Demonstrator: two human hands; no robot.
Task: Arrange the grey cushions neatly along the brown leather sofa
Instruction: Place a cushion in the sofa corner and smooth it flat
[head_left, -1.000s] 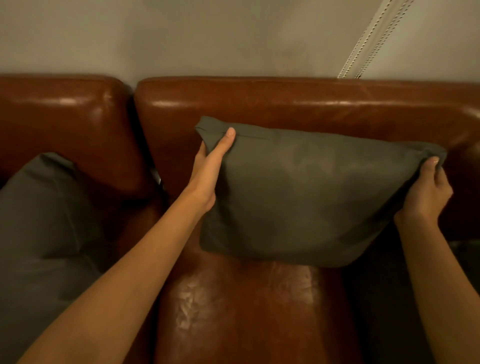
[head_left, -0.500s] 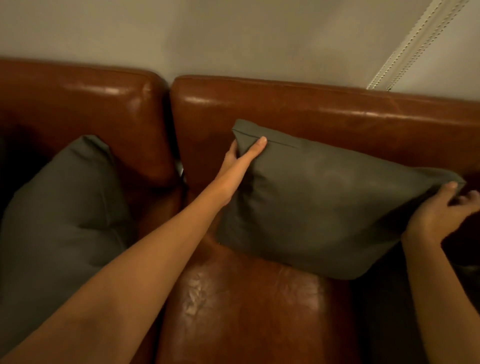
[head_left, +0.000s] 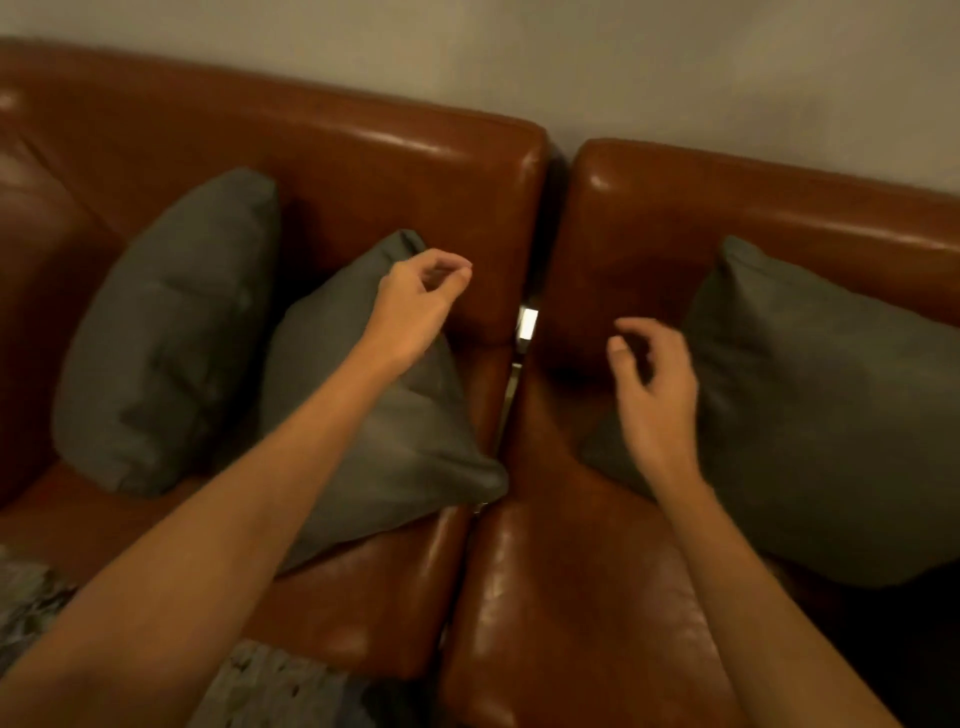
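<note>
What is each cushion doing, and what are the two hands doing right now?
Left cushion: upright, leaning on the sofa back.
Middle cushion: tilted, leaning on the sofa back, lower corner at the seat gap.
Right cushion: propped against the sofa back, not held.
Left hand: fingers loosely curled, holding nothing, over the middle cushion.
Right hand: fingers loosely curled, holding nothing.

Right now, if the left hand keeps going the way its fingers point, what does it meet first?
Most likely the brown leather backrest. The left hand hovers over the middle grey cushion, loosely curled fingers aimed up and right at the leather behind it. Depth is unclear from this one view.
</note>
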